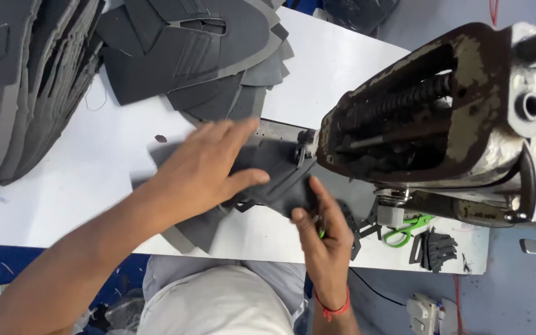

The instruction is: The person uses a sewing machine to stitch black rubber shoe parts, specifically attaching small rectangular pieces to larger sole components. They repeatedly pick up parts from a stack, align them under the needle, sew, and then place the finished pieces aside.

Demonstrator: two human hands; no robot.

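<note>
The left hand (209,166) lies flat and spread, palm down, on a dark grey cut piece (268,180) of soft sheet material, pressing it onto the white desk (94,167); its fingers point toward the sewing machine. The right hand (324,232) comes up from below with its fingers curled, pinching the near edge of the same grey piece between thumb and forefinger; a red string band (335,309) sits on its wrist, and something small and green shows just inside the fingers, too hidden to tell what it is. The grey piece runs from under the left palm to the needle area of the machine, where its far end meets the metal plate (278,130). The sewing machine (442,118), old and worn with chipped paint, fills the right of the view, its open head showing a spring and rods. Just beside the right hand, under the machine arm, lie green-handled scissors (407,229) and a small heap of dark cut shapes (434,248). Well apart, along the far edge of the desk, stand large stacks of grey cut panels (193,49), with another stack (13,87) at the far left.
</note>
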